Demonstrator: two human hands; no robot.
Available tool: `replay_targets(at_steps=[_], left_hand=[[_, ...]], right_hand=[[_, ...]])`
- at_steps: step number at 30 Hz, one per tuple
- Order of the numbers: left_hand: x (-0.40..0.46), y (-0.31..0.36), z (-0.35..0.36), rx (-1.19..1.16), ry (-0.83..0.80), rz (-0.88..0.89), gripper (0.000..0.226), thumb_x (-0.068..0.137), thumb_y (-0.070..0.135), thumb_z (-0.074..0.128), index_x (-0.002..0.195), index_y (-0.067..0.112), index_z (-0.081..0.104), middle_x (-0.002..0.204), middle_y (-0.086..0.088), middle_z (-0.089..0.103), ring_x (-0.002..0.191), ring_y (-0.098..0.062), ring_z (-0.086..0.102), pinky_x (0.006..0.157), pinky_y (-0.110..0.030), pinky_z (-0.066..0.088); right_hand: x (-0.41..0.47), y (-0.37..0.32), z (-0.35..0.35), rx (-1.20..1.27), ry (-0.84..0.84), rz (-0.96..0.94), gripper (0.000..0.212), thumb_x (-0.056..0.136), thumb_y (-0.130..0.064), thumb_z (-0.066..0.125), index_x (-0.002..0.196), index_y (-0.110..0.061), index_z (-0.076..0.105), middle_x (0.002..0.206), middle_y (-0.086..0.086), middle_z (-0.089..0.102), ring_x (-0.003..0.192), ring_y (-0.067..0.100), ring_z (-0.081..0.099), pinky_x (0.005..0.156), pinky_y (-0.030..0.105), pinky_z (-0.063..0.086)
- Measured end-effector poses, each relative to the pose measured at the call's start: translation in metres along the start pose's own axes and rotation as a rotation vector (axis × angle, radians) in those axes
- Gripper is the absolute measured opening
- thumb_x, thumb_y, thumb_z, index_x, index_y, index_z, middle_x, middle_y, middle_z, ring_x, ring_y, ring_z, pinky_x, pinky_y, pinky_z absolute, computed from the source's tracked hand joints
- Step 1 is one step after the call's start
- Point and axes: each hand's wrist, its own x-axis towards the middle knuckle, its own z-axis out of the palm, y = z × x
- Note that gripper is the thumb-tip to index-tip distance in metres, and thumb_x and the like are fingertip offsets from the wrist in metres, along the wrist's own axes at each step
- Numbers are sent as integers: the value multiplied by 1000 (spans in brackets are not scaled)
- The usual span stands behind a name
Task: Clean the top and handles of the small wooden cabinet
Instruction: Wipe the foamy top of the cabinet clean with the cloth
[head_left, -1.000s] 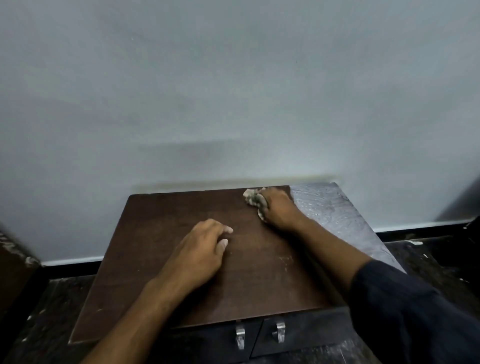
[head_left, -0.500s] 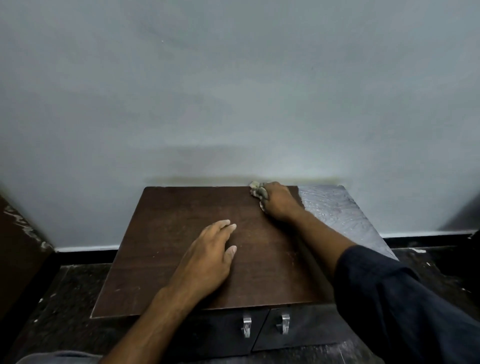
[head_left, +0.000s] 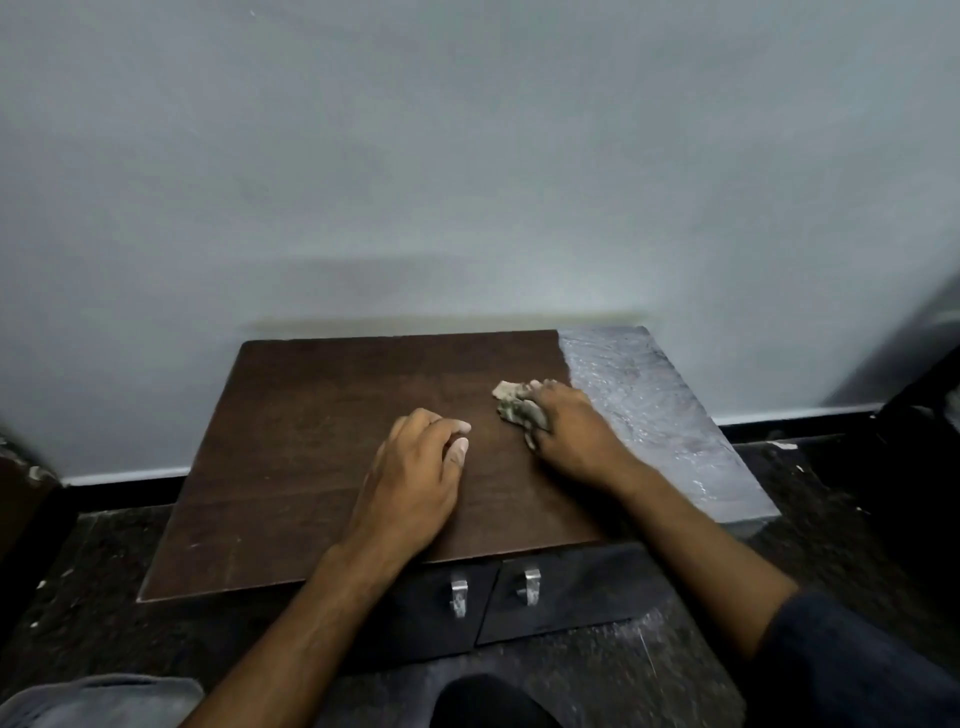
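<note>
The small wooden cabinet has a dark brown top standing against a pale wall. Its right strip looks grey and dusty. Two metal handles, a left handle and a right handle, sit on the dark doors below the front edge. My right hand presses a crumpled grey cloth onto the top, just left of the dusty strip. My left hand lies flat on the top beside it, fingers loosely curled, holding nothing.
The pale wall rises directly behind the cabinet. Dark speckled floor surrounds it. A brown piece of furniture stands at the far left and a dark object at the far right. My knee shows at the bottom.
My right hand has pulled the cloth from the back edge of the top toward me. My left hand stays resting on the top, its fingers curled in more.
</note>
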Motion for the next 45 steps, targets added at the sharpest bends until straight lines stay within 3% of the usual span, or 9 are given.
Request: replay_targets(at_steps=[7, 10, 13, 16, 19, 26, 32, 38, 45], left_hand=[[-4, 30, 21, -23, -25, 66, 30, 98, 35, 44, 118, 22, 62, 115, 11, 53, 106, -8, 49, 91, -38, 48], [-15, 34, 30, -9, -38, 98, 28, 99, 36, 44, 118, 24, 61, 116, 14, 51, 106, -5, 48, 91, -34, 48], [-20, 43, 40, -19, -48, 109, 29, 99, 34, 46, 121, 23, 60, 120, 13, 51, 111, -5, 48, 93, -33, 47], [-18, 56, 52, -37, -67, 119, 33, 99, 32, 47, 127, 19, 57, 127, 8, 53, 118, -9, 49, 99, -36, 46], [-15, 69, 62, -9, -97, 149, 40, 99, 34, 45, 134, 18, 55, 135, 7, 52, 127, -11, 46, 106, -35, 42], [-9, 97, 87, 82, -203, 240, 45, 102, 35, 42, 141, 15, 49, 145, 4, 48, 137, -11, 39, 113, -34, 34], [10, 114, 111, 141, -154, 220, 44, 103, 32, 39, 139, 10, 50, 145, -4, 49, 137, -18, 40, 117, -33, 30], [8, 121, 132, 311, -119, 204, 55, 106, 40, 22, 149, 9, 36, 154, -8, 39, 145, -21, 31, 122, -37, 20], [9, 121, 136, 368, -97, 185, 50, 106, 36, 33, 147, 7, 40, 152, -9, 43, 142, -23, 36, 119, -36, 21]], right_hand=[[-72, -30, 12, 93, -65, -278, 20, 90, -12, 58, 109, -11, 64, 114, 5, 65, 112, 17, 53, 111, 28, 35], [-75, 3, -7, 62, -31, -137, 39, 89, -12, 62, 128, -11, 63, 131, 9, 62, 126, 20, 51, 111, 14, 24], [-65, 11, -9, 11, 17, 22, 41, 92, -14, 59, 133, -12, 59, 135, 10, 59, 130, 26, 49, 113, 24, 27], [-90, -2, 4, 19, 0, -63, 42, 93, -19, 53, 135, -13, 54, 139, 7, 56, 134, 25, 44, 118, 29, 27], [-127, 17, -1, 41, 6, -115, 44, 89, -22, 49, 132, -20, 53, 138, 4, 56, 133, 20, 45, 119, 30, 28], [-114, 104, -41, -56, 156, 225, 23, 88, -11, 62, 110, -7, 66, 112, 13, 67, 108, 33, 59, 97, 38, 45], [-82, 119, -36, -149, 144, 238, 32, 87, -17, 63, 118, -9, 61, 115, 12, 63, 111, 29, 54, 100, 34, 37], [-35, 148, -58, -102, 124, 325, 17, 95, -14, 56, 106, -1, 60, 108, 21, 62, 104, 37, 54, 89, 39, 39], [-46, 142, -60, -44, 121, 317, 25, 95, -18, 56, 116, -5, 62, 117, 20, 64, 108, 37, 58, 95, 38, 44]])
